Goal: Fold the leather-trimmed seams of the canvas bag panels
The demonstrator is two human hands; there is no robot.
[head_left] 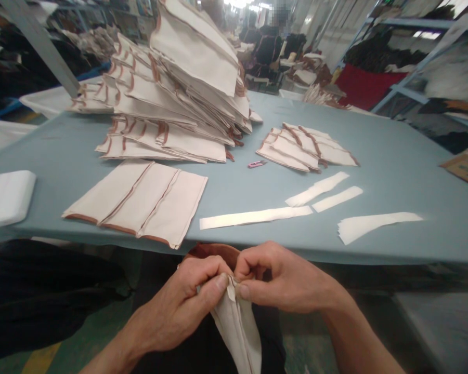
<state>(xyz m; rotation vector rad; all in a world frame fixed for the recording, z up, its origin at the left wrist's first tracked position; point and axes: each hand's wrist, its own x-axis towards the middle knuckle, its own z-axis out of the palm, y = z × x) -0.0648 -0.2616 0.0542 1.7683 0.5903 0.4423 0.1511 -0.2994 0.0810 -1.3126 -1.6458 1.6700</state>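
Note:
Just in front of the table edge, my left hand (197, 293) and my right hand (275, 278) pinch the top of a cream fabric piece (237, 332). Thumbs and forefingers of both hands meet close together at its seam. The cloth hangs down from my fingers over my lap, its lower end cut off by the frame. Behind my hands a reddish-brown part (214, 251) shows, perhaps of the same piece. On the table near my left hand lies a flat cream panel (140, 200) with brown edging and two brown-lined seams.
A tall pile of cream panels (171, 104) stands on the blue-green table (234, 182), a smaller stack (306, 147) to its right. Pink thread snips (256, 164) lie between. Pale strips (257, 215) are nearer me. A white box (8, 197) sits left, a cardboard box (466, 167) right.

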